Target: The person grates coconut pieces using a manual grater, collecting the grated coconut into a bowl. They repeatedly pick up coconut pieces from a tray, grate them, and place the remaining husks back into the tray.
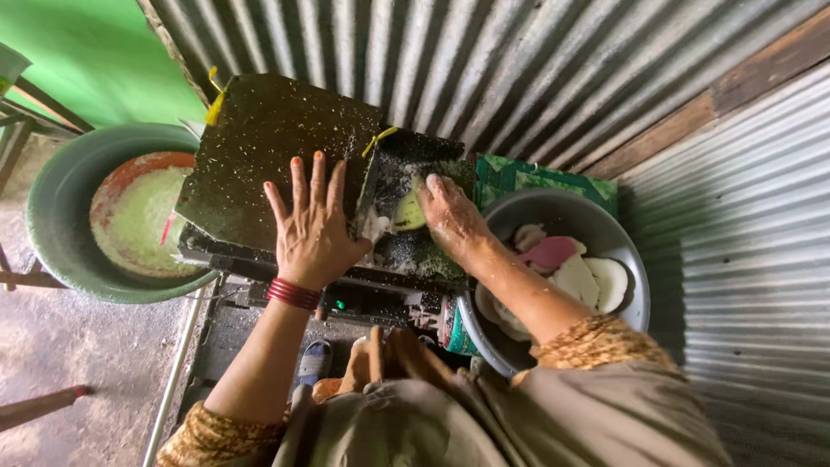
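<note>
My left hand (313, 227) lies flat, fingers spread, on the dark speckled cover (259, 147) of a grating machine. My right hand (450, 216) presses a pale green-white coconut piece (410, 211) down into the machine's open feed slot (406, 246) just right of the cover. White shreds cling to the slot and to my right fingers. Red bangles (294, 294) circle my left wrist.
A grey metal bowl (622, 238) with several white coconut pieces and a pink scoop (550, 252) stands at the right. A green tub (52, 216) holding a bowl of grated white pulp (143, 216) sits at the left. Corrugated metal walls close in behind and right.
</note>
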